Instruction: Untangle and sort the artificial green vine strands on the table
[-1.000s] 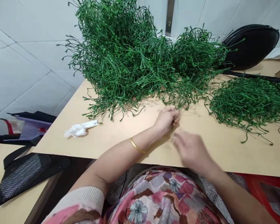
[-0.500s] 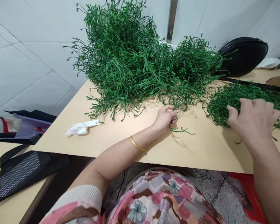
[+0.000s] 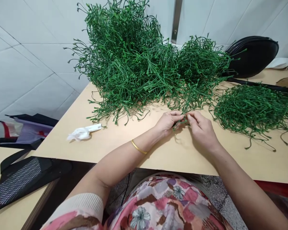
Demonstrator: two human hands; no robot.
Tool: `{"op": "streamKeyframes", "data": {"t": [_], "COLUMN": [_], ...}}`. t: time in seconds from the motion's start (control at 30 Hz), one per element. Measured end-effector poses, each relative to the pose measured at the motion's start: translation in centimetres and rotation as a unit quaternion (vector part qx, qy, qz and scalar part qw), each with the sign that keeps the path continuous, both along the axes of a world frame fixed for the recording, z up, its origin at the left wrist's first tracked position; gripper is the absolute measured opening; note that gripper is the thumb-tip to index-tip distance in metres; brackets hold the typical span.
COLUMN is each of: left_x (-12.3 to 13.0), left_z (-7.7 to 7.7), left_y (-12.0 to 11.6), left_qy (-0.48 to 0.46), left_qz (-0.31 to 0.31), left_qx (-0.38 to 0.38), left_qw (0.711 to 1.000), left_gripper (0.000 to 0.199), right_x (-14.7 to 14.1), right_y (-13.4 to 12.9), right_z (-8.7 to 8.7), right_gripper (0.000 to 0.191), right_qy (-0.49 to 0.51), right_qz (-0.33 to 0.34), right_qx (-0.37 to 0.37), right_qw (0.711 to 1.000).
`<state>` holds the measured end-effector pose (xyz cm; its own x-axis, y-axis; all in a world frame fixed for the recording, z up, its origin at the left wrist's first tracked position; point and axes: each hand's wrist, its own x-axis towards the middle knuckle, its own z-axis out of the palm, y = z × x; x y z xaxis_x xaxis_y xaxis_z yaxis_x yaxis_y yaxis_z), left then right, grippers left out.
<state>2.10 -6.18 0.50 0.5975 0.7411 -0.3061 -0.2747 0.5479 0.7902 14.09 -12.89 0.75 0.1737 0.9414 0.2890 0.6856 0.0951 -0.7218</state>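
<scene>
Stems [image 3: 181, 121] at the frame's centre: we pinch them with the fingers [image 3: 176, 113] of our left hand [image 3: 166, 123] and right hand [image 3: 203, 129].

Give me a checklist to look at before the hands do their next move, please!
1. Left hand holding green stems: ok.
2. Right hand at those same stems, fingers pinched: ok.
3. Number of stems held: cannot tell, fingers hide them.
4. Smaller green pile on the table, to the right: ok.
5. That pile neat: not ok, loose ends stick out.
6. White crumpled thing apart from both hands: ok.
</scene>
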Motion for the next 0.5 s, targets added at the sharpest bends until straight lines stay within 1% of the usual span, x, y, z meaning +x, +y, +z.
{"op": "streamKeyframes", "data": {"t": [0.07, 0.13, 0.2, 0.23, 0.3, 0.37, 0.43, 0.5], "left_x": [0.0, 0.0, 0.0, 0.0, -0.1, -0.1, 0.0, 0.2], "left_z": [-0.1, -0.3, -0.5, -0.6, -0.7, -0.7, -0.6, -0.4], "left_y": [-0.1, -0.1, 0.0, 0.1, 0.4, 0.5, 0.5, 0.2], "left_qy": [0.003, 0.000, -0.008, -0.014, -0.025, -0.019, 0.005, 0.035], "left_qz": [0.009, 0.013, 0.003, -0.007, -0.027, -0.041, -0.042, -0.023], "left_qx": [0.006, 0.012, 0.013, 0.011, 0.008, 0.010, 0.016, 0.022], "left_qw": [1.000, 1.000, 1.000, 1.000, 0.999, 0.999, 0.999, 0.999], "left_gripper": [0.010, 0.011, 0.012, 0.012, 0.013, 0.016, 0.017, 0.018], "right_x": [-0.1, -0.2, -0.2, -0.2, -0.3, -0.5, -0.8, -1.2], "right_y": [0.3, 0.4, 0.5, 0.6, 0.5, 0.3, -0.1, -0.5], "right_z": [-0.4, -0.7, -0.8, -0.8, -0.9, -1.0, -1.2, -1.2], "right_gripper": [0.018, 0.019, 0.020, 0.021, 0.019, 0.019, 0.020, 0.022], "right_qy": [0.054, 0.103, 0.111, 0.094, 0.018, -0.102, -0.233, -0.332], "right_qz": [0.004, 0.017, 0.022, 0.020, 0.006, -0.006, -0.023, -0.040], "right_qx": [-0.036, -0.054, -0.058, -0.055, -0.031, 0.003, 0.030, 0.038], "right_qw": [0.998, 0.993, 0.992, 0.994, 0.999, 0.995, 0.972, 0.942]}}
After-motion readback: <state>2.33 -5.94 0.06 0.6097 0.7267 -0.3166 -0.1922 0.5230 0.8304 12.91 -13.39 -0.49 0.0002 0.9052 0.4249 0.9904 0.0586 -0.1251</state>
